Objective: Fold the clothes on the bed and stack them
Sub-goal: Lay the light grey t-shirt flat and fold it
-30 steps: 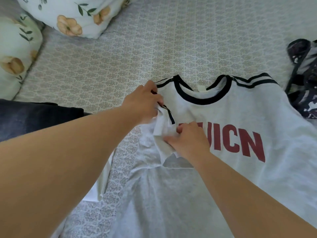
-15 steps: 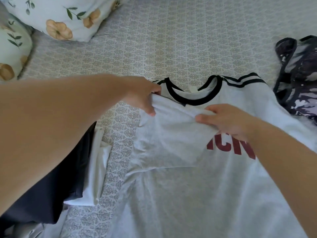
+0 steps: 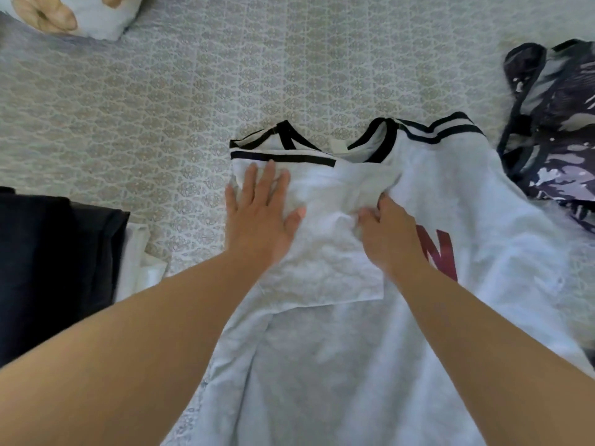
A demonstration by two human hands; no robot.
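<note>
At frame centre on the bed (image 3: 161, 101), the shirt (image 3: 354, 333) lies soft and limp. The left hand (image 3: 260, 217) presses flat, fingers straight, on the folded-in sleeve (image 3: 325, 252) — the right hand (image 3: 392, 239) pinches its crumpled edge. Light cloth that wrinkles easily; best held at seams and corners.

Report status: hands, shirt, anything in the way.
Left hand flat, pressing folded sleeve. Right hand pinching sleeve fabric. White T-shirt face up, right sleeve unfolded. Patterned garment touching its right edge.
</note>
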